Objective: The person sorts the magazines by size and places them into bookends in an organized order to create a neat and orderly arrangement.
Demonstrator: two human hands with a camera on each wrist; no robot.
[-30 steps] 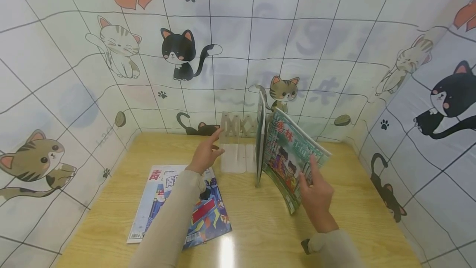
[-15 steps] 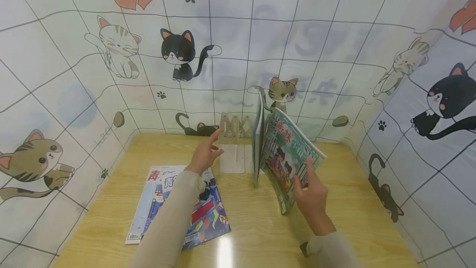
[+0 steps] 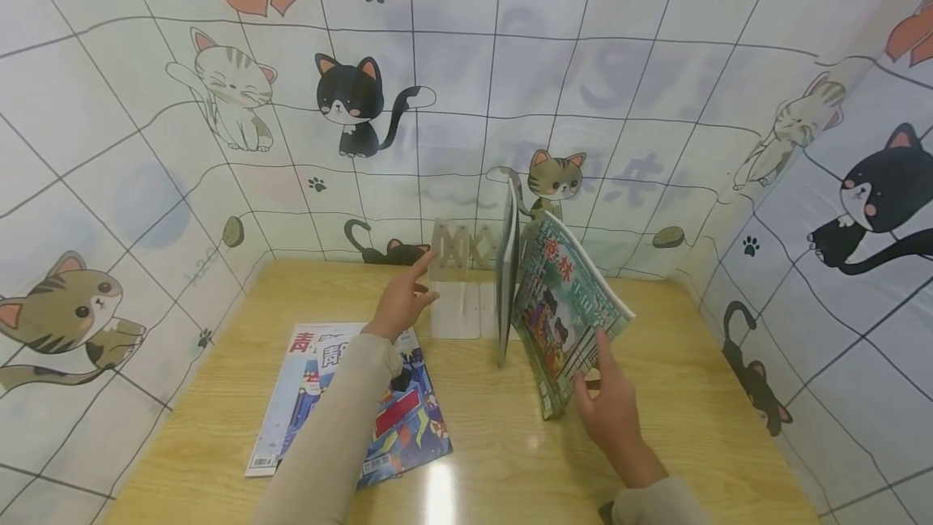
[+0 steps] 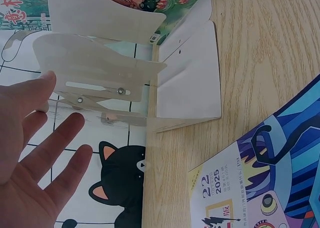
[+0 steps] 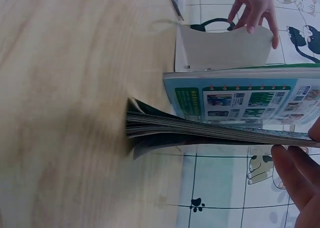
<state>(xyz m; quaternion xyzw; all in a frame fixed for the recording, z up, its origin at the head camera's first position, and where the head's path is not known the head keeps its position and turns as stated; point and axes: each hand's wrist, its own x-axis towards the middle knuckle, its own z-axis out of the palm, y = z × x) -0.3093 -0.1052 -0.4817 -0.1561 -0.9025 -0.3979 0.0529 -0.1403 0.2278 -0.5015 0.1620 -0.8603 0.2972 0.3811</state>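
Note:
A green magazine (image 3: 564, 306) stands on its lower edge and leans right, away from a thin upright magazine (image 3: 507, 270). My right hand (image 3: 608, 395) rests with straight fingers against the green cover near its lower front corner. In the right wrist view the fingers (image 5: 295, 175) lie beside the fanned pages of the green magazine (image 5: 200, 133). My left hand (image 3: 404, 298) reaches with straight fingers to the upright panel of a pale bookend (image 3: 450, 253). The left wrist view shows the left hand (image 4: 40, 153) open, its index fingertip touching the bookend panel (image 4: 100, 77).
Two magazines (image 3: 350, 395) lie overlapped flat on the wooden table (image 3: 496, 444) under my left forearm. A cat-print cloth wall (image 3: 466, 104) closes in the back and both sides. The bookend base (image 4: 192, 82) lies flat by the back wall.
The green magazine has tipped more upright and shifted left toward the standing one, with my right hand following it. The left hand has stayed on the bookend.

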